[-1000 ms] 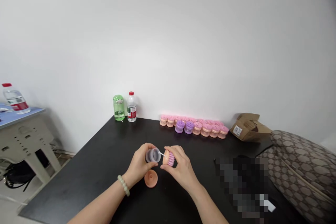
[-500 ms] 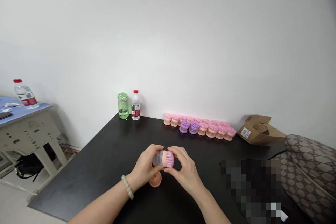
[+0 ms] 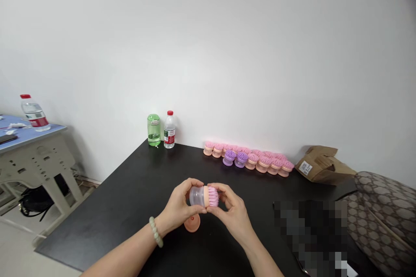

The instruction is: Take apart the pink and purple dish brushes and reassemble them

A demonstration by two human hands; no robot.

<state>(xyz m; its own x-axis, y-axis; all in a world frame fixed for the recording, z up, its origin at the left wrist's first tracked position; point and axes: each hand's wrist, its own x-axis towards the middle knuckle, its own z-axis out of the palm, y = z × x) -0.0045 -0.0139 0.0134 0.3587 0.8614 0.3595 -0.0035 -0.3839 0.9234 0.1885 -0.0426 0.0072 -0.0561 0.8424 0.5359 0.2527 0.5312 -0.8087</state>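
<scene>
Between my hands, above the black table [image 3: 136,186], a scrub brush [image 3: 201,196] lies on its side in the air. It has a clear body, a peach collar and pink bristles that point right. My left hand [image 3: 182,201] wears a bead bracelet and grips the clear body, thumb below and fingers above. My right hand [image 3: 232,207] closes round the bristle end, fingertips at the collar and bristles. Just below the brush, a round peach cap [image 3: 192,223] rests on the table, partly hidden by my left hand.
Several pink brushes [image 3: 263,163] and two purple brushes [image 3: 241,159] stand in rows along the wall. A green bottle [image 3: 154,130] and a water bottle [image 3: 169,130] stand at the back left corner. An open cardboard box [image 3: 325,169] and a patterned bag [image 3: 383,212] lie right.
My left fingers have shifted, so more of the clear body shows. The brush has moved slightly right, and the view has shifted a little. Both hands keep hold of it.
</scene>
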